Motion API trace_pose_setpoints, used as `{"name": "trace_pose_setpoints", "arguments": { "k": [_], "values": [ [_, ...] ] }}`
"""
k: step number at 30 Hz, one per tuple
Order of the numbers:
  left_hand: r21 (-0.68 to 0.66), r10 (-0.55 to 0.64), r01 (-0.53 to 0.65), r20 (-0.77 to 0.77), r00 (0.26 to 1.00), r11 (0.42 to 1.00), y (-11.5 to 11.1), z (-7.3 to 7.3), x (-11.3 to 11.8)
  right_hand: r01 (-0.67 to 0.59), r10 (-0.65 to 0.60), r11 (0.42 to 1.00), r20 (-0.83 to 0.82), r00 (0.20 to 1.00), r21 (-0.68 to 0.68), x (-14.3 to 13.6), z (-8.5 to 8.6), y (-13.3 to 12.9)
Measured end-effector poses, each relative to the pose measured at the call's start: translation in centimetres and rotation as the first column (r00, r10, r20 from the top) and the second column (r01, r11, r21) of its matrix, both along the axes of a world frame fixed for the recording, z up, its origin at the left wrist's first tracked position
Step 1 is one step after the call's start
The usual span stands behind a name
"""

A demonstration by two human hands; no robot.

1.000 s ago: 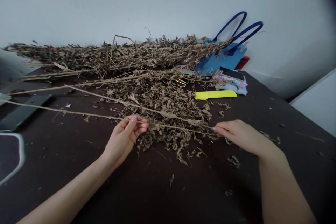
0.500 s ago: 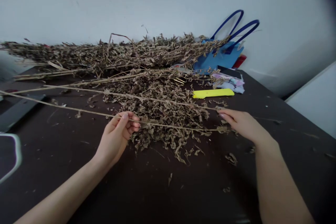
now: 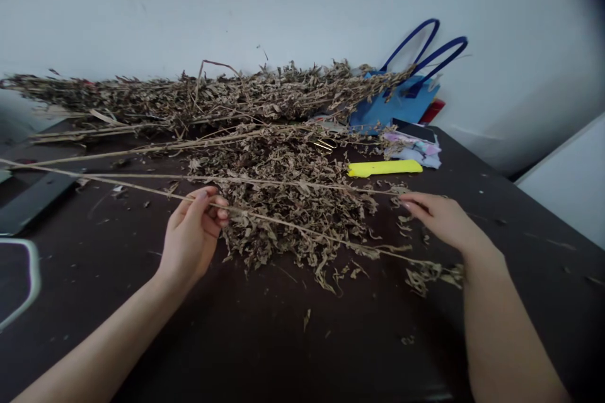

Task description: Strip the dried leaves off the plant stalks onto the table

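My left hand point(image 3: 193, 230) pinches a long dried stem point(image 3: 293, 225), which slants from the far left down to a leafy tip point(image 3: 432, 276) at the right. My right hand point(image 3: 437, 220) has its thumb and fingertips pressed together at the right end of a second thin stem point(image 3: 278, 183); the fingertips touch or nearly touch dry leaves, and what they grip is too small to make out. Under both stems lies a loose heap of crumbled dry leaves point(image 3: 293, 208) on the dark table point(image 3: 265, 346).
A thick pile of dried leafy stalks point(image 3: 227, 97) runs along the wall. At the back right are a blue bag point(image 3: 378, 110), cloth point(image 3: 418, 150), gold-rimmed scissor handles point(image 3: 325, 145) and a yellow strip point(image 3: 385, 168). A dark flat object point(image 3: 35, 204) lies left, near a white-rimmed item point(image 3: 35, 274).
My left hand has moved left and slightly up with its stem. The stem's leafy tip now reaches farther right and lower. My right hand has shifted slightly right.
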State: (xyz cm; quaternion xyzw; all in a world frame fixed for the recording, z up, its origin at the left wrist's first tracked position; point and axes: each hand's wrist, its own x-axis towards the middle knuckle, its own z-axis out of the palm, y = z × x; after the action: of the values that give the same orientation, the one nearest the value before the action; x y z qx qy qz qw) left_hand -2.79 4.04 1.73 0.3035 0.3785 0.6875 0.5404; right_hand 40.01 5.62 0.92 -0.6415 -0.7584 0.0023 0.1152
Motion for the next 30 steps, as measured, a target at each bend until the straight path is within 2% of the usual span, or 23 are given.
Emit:
{"name": "trace_pose_setpoints", "arguments": {
  "k": [4, 7, 9, 11, 13, 15, 16, 18, 21, 24, 30],
  "values": [
    [0.014, -0.069, 0.069, 0.001, 0.998, 0.998, -0.5, -0.2, 0.7, -0.001, 0.001, 1.000, -0.119, 0.993, -0.001, -0.2, 2.4, -1.8],
    [-0.014, -0.133, 0.133, -0.001, 0.991, 0.991, -1.1, -0.5, 1.4, 0.056, -0.037, 0.987, -0.121, 0.992, 0.151, -0.8, 4.4, -3.6],
    [-0.045, -0.182, 0.182, 0.001, 0.983, 0.982, -1.6, -0.6, 2.0, 0.108, -0.074, 0.958, -0.133, 0.988, 0.267, -2.4, 5.3, -4.6],
    [-0.087, -0.232, 0.232, 0.014, 0.973, 0.969, -2.2, -0.8, 2.5, 0.064, 0.003, 0.925, -0.175, 0.985, 0.374, -5.2, 5.7, -5.3],
    [-0.116, -0.281, 0.282, 0.029, 0.959, 0.952, -2.9, -1.0, 3.1, -0.110, 0.175, 0.904, -0.123, 0.977, 0.414, -8.8, 5.5, -5.9],
    [-0.137, -0.330, 0.333, 0.044, 0.943, 0.933, -3.5, -1.2, 3.6, -0.331, 0.390, 0.872, -0.102, 0.915, 0.361, -12.3, 4.8, -6.3],
    [-0.150, -0.353, 0.357, 0.054, 0.934, 0.922, -3.8, -1.4, 3.8, -0.411, 0.462, 0.853, -0.100, 0.881, 0.323, -13.8, 4.3, -6.5],
    [-0.170, -0.386, 0.395, 0.081, 0.919, 0.903, -4.3, -1.6, 4.3, -0.492, 0.528, 0.835, -0.110, 0.842, 0.244, -16.1, 3.2, -6.9],
    [-0.182, -0.420, 0.434, 0.110, 0.901, 0.882, -5.0, -2.0, 4.8, -0.512, 0.540, 0.835, -0.116, 0.834, 0.202, -17.7, 1.5, -7.3],
    [-0.190, -0.436, 0.451, 0.119, 0.892, 0.872, -5.3, -2.1, 5.1, -0.501, 0.527, 0.844, -0.123, 0.841, 0.191, -17.8, 0.5, -7.3],
    [-0.185, -0.400, 0.413, 0.105, 0.911, 0.892, -5.0, -1.9, 4.9, -0.457, 0.474, 0.876, -0.099, 0.875, 0.154, -16.6, 0.7, -6.3]
  ]
}}
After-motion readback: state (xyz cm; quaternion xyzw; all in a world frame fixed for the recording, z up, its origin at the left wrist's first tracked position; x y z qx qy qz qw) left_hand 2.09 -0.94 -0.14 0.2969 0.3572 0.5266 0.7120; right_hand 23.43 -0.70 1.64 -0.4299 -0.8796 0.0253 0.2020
